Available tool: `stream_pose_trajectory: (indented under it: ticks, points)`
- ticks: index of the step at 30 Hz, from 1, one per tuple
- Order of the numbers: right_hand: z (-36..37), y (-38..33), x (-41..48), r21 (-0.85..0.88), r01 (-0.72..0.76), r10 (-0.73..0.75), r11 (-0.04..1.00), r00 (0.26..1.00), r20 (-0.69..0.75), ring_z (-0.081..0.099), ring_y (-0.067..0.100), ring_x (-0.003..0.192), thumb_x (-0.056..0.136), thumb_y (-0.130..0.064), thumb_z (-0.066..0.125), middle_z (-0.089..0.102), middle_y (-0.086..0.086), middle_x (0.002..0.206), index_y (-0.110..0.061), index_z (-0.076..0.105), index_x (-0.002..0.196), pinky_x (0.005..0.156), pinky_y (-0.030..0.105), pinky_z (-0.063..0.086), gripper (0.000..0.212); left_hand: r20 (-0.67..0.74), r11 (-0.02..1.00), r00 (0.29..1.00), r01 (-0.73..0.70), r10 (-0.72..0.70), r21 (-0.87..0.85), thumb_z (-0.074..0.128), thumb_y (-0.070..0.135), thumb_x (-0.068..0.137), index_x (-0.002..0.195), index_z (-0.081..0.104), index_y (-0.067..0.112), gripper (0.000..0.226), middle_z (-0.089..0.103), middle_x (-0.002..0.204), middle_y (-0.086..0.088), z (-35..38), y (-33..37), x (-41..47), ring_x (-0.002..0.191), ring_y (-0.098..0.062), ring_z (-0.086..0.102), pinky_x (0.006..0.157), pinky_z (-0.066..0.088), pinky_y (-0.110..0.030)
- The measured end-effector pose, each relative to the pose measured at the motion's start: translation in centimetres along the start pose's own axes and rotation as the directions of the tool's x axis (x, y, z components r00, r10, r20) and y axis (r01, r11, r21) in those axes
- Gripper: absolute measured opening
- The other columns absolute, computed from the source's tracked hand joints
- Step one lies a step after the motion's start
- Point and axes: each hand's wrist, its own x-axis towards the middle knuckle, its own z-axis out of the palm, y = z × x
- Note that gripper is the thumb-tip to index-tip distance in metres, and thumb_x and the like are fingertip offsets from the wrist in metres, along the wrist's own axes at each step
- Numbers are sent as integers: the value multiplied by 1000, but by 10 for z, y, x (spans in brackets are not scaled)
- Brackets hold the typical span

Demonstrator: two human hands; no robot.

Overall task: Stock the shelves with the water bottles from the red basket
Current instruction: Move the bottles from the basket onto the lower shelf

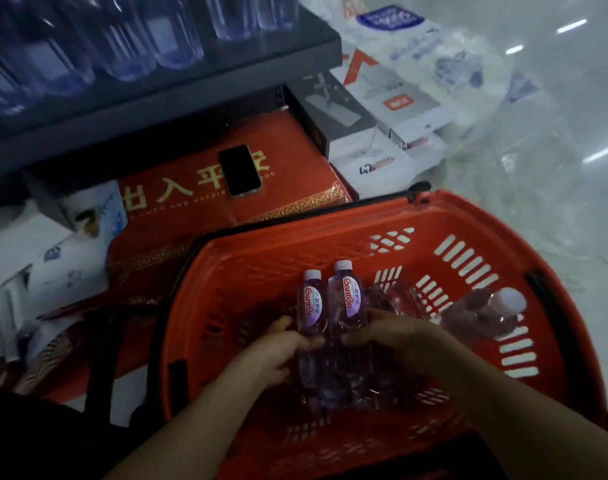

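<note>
The red basket (330, 233) stands on the floor in front of me. Inside it, my left hand (278, 351) grips a small water bottle (309, 303) with a white cap and a purple-red label. My right hand (392, 337) grips a second, matching bottle (347, 296) right beside the first. Both bottles point caps away from me. Another bottle (486, 313) lies on its side at the basket's right, and more clear bottles lie under my hands. The dark shelf (178, 109) above holds a row of water bottles (122, 46).
A black phone (240, 169) lies on a red boxed mat (198, 188) under the shelf. White and grey boxes (382, 109) and plastic-wrapped packs (451, 53) are stacked to the right. White packages (36, 258) sit at the left. Glossy floor (555, 150) spreads to the right.
</note>
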Motion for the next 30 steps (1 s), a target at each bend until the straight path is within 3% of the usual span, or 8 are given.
stream_pose_trajectory:
  ticks: [4,9,12,15,20,24,27,30]
  points:
    - [19,-14,-24,-19,195,-196,981,980,-27,74,19,93,80,14,66,75,10,106,-5,65,117,76,25,57,42,6,989,991,-135,135,55,68,-9,79,114,53,14,44,69,91,-2,-16,25,-40,81,-14,64,56,50,-24]
    - [46,-53,-57,-140,437,-449,888,891,-70,70,25,109,75,3,79,74,6,114,-12,60,125,91,36,57,56,63,937,944,-329,324,116,71,-8,77,112,51,16,47,71,98,-6,-47,67,-100,100,-21,68,90,53,-50]
    - [71,-74,-77,-187,589,-614,786,780,-124,66,26,115,70,2,84,72,5,120,-15,59,128,99,42,54,65,108,866,876,-481,470,136,72,-10,77,116,52,23,55,71,110,-13,-69,97,-137,110,-27,66,96,50,-52]
    - [99,-98,-93,-229,681,-717,695,678,-162,67,24,113,68,8,83,72,3,119,-18,59,128,98,40,54,70,129,748,762,-648,635,146,71,-15,75,120,52,21,61,71,113,-10,-94,119,-168,109,-26,67,90,56,-40]
    - [151,-160,-96,-399,738,-832,544,534,-147,70,14,99,61,-8,90,75,-4,108,-27,65,117,91,35,55,65,72,543,555,-829,829,136,78,-15,67,121,53,13,66,72,114,-5,-145,150,-203,106,-22,68,81,56,-27]
    - [190,-218,-83,-480,770,-899,420,424,-107,68,-1,90,66,-4,87,75,-14,100,-29,66,111,81,20,53,56,-122,394,380,-908,917,140,80,-8,67,115,58,19,59,72,111,1,-180,174,-214,103,-16,68,82,56,-29]
    - [218,-257,-71,-490,789,-917,372,394,-61,65,-10,90,70,-4,86,73,-22,96,-31,62,109,72,8,49,54,-267,316,256,-924,929,216,84,9,68,115,61,31,57,70,111,11,-206,186,-215,105,-9,65,85,55,-35]
    - [242,-284,-58,-490,810,-936,322,351,-34,60,-19,88,72,-1,83,70,-20,96,-24,58,113,69,1,46,52,-394,253,152,-943,906,218,81,9,68,114,64,33,55,68,115,6,-226,194,-213,103,-7,65,77,56,-25]
